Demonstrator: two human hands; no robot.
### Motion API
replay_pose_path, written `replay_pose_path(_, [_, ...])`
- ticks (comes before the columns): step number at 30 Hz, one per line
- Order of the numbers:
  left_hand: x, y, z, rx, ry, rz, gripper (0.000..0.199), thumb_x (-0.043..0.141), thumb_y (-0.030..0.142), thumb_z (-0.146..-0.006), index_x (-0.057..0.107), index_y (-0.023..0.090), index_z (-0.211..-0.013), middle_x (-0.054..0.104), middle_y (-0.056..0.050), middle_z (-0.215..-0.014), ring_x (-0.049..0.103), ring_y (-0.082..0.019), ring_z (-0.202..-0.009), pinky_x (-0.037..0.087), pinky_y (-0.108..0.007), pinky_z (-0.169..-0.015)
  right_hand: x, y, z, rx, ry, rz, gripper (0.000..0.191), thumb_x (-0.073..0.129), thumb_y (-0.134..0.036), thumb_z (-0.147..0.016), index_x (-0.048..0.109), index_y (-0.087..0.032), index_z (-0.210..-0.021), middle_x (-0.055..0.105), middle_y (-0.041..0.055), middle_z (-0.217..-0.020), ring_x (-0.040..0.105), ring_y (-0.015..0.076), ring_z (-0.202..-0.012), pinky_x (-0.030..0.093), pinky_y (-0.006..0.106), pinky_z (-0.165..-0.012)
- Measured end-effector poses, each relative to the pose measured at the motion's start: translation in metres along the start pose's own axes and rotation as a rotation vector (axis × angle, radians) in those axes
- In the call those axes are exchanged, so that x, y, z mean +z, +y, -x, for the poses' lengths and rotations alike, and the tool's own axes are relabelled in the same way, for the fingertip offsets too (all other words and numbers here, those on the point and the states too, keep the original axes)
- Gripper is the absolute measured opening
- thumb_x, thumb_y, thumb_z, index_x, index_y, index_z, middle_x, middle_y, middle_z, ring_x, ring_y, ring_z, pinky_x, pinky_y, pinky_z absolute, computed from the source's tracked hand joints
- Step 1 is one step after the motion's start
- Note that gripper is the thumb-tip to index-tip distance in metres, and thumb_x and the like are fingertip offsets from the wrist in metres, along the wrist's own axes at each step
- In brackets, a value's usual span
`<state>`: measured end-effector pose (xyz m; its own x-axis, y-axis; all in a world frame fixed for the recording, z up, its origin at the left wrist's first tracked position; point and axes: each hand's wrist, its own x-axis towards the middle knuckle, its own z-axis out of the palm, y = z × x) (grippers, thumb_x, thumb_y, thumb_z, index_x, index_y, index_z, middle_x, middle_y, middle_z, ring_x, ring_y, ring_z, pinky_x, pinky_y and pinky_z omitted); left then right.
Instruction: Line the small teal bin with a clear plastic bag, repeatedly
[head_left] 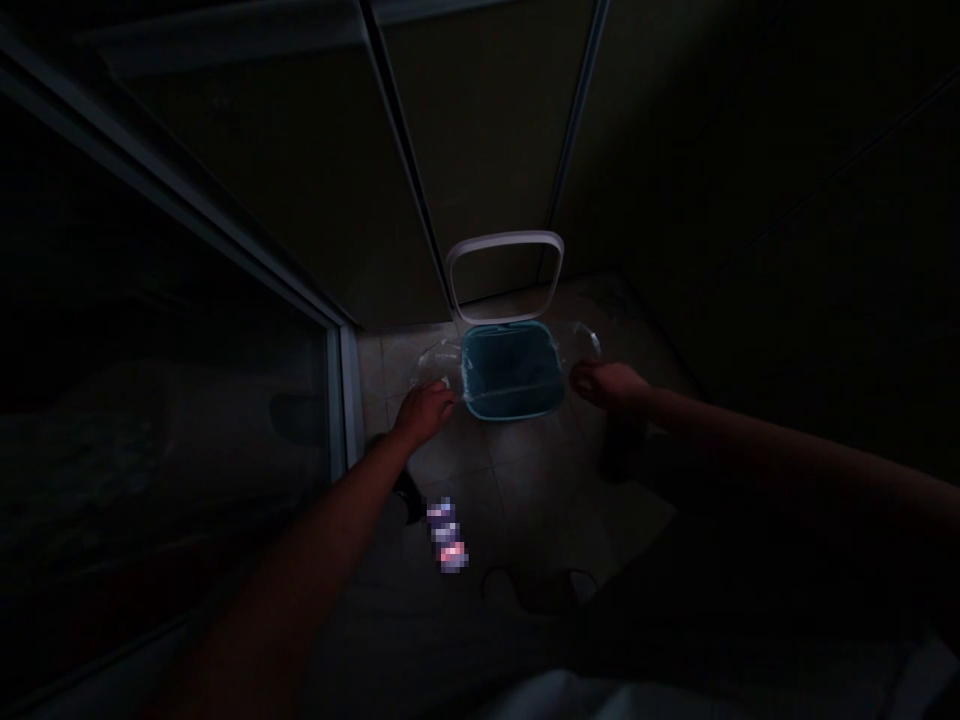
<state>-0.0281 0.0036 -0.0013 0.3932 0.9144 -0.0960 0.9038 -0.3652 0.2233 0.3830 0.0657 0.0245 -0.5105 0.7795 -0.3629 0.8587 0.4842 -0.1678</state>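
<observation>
A teal bin stands on the floor, and its pale ring-shaped rim is swung up at the back. A clear plastic bag spans the bin's mouth and spreads out past both sides. To the left of the bin, my left hand is closed, its fingers pinching the bag's edge. On the opposite side my right hand has its fingers curled in on the bag's other edge. Dim light hides the fingertips in part.
Tall panels rise behind the bin. A framed glass door is at the left. On the tiled floor lies a bright oblong thing, blurred into blocks. A dark shoe shows beneath my left arm.
</observation>
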Motion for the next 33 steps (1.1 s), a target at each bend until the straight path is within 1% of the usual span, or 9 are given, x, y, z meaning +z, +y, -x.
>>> replay_pose_path(5, [0.0,0.004,0.001,0.063,-0.095,-0.073,0.017,0.059,0.021,-0.095,0.075,0.024,-0.096,0.068,-0.008,-0.103,0.062,-0.026,-0.105,0.047,-0.04,-0.093,0.006,-0.003,0.013,0.008,-0.037,0.078,0.032,0.048,-0.039,-0.104,0.074,-0.023,-0.115,0.059,0.0101,-0.146,0.071,0.0212,-0.094,0.048,0.029,-0.073])
replay_pose_path(9, [0.004,0.009,0.001,0.139,-0.157,-0.122,0.017,0.06,0.015,-0.092,0.075,0.024,-0.094,0.066,-0.009,-0.103,0.06,-0.028,-0.107,0.045,-0.043,-0.096,0.011,-0.007,0.014,0.074,-0.119,0.091,0.032,0.048,-0.039,-0.105,0.074,-0.021,-0.109,0.071,0.0138,-0.123,0.073,0.0244,-0.092,0.046,0.029,-0.069])
replay_pose_path(11, [0.005,0.011,0.001,0.165,-0.182,-0.155,0.017,0.059,0.015,-0.093,0.074,0.023,-0.094,0.066,-0.01,-0.103,0.06,-0.027,-0.106,0.045,-0.043,-0.096,0.012,-0.008,0.013,0.058,-0.167,0.068,0.027,0.052,-0.037,-0.103,0.074,-0.021,-0.106,0.074,0.0133,-0.116,0.073,0.0256,-0.095,0.047,0.03,-0.071])
replay_pose_path(13, [0.005,0.013,0.002,0.185,-0.2,-0.197,0.017,0.058,0.016,-0.095,0.074,0.023,-0.096,0.066,-0.01,-0.104,0.06,-0.028,-0.105,0.045,-0.043,-0.095,0.013,-0.009,0.013,0.035,-0.193,0.045,0.023,0.056,-0.034,-0.101,0.075,-0.022,-0.106,0.075,0.0127,-0.115,0.074,0.0266,-0.097,0.048,0.031,-0.074])
replay_pose_path(16, [0.004,0.013,0.003,0.218,-0.217,-0.244,0.019,0.055,0.017,-0.097,0.073,0.023,-0.098,0.066,-0.011,-0.105,0.06,-0.028,-0.105,0.046,-0.043,-0.094,0.021,-0.007,0.011,0.001,-0.202,0.041,0.02,0.058,-0.03,-0.1,0.076,-0.023,-0.105,0.076,0.0126,-0.114,0.074,0.0281,-0.097,0.05,0.033,-0.076])
replay_pose_path(21, [0.005,0.008,0.006,0.25,-0.213,-0.216,0.019,0.056,0.017,-0.096,0.073,0.023,-0.095,0.066,-0.011,-0.102,0.06,-0.028,-0.103,0.045,-0.044,-0.093,0.036,-0.002,0.007,-0.068,-0.204,0.07,0.022,0.055,-0.028,-0.101,0.076,-0.023,-0.102,0.075,0.0131,-0.115,0.073,0.029,-0.099,0.051,0.036,-0.079])
replay_pose_path(24, [0.008,0.006,0.008,0.243,-0.217,-0.176,0.019,0.056,0.017,-0.096,0.073,0.023,-0.092,0.065,-0.011,-0.101,0.06,-0.028,-0.103,0.045,-0.045,-0.094,0.038,-0.002,0.004,-0.075,-0.201,0.057,0.021,0.056,-0.026,-0.101,0.077,-0.022,-0.099,0.075,0.0134,-0.114,0.073,0.0284,-0.1,0.051,0.037,-0.082])
replay_pose_path(29, [0.012,0.009,0.006,0.177,-0.197,-0.092,0.018,0.058,0.015,-0.093,0.073,0.023,-0.089,0.065,-0.011,-0.1,0.06,-0.029,-0.105,0.044,-0.045,-0.096,0.038,-0.003,-0.003,0.003,-0.158,0.018,0.022,0.057,-0.027,-0.1,0.077,-0.021,-0.094,0.076,0.0155,-0.112,0.073,0.0295,-0.102,0.052,0.039,-0.087])
replay_pose_path(33, [0.016,0.011,0.0,0.12,-0.197,-0.093,0.018,0.059,0.015,-0.092,0.074,0.023,-0.09,0.067,-0.011,-0.101,0.062,-0.029,-0.106,0.045,-0.045,-0.096,0.04,0.003,-0.013,0.105,-0.14,-0.01,0.027,0.056,-0.035,-0.101,0.079,-0.02,-0.103,0.076,0.0174,-0.113,0.074,0.0326,-0.103,0.054,0.041,-0.085])
